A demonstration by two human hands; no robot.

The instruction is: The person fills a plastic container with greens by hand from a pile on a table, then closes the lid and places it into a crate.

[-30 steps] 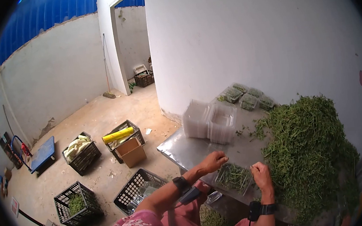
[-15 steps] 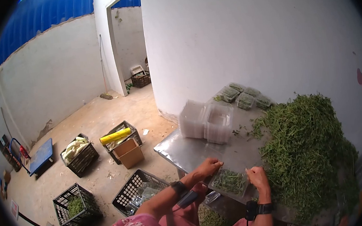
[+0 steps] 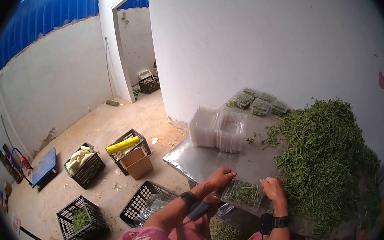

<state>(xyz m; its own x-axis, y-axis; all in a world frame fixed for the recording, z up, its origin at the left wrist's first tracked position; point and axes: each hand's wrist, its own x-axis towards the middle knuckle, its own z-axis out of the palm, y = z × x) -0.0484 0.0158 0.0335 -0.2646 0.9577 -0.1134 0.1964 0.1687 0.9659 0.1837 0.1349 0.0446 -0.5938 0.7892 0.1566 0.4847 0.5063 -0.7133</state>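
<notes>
A clear plastic clamshell box (image 3: 242, 193) filled with green leafy stems sits near the front edge of the metal table, between my two hands. At its far left corner is my left hand (image 3: 222, 177), fingers curled and pinching the rim. My right hand (image 3: 273, 188) is closed on the right side of the same box, thumb and fingertips at the edge. A large heap of cut greens (image 3: 326, 163) lies just right of my right hand. Beyond the box, stacks of clear plastic boxes (image 3: 232, 128) stand on the metal table (image 3: 191, 159).
Several filled boxes (image 3: 260, 106) rest at the table's back by the white wall. On the floor to the left are black crates, one with pale vegetables (image 3: 80, 158), one with greens (image 3: 79, 219), one with plastic packs (image 3: 156, 205). A blue trolley (image 3: 43, 166) stands farther left.
Almost nothing differs. Both hands stay at the edges of the box, with only very slight finger movement.
</notes>
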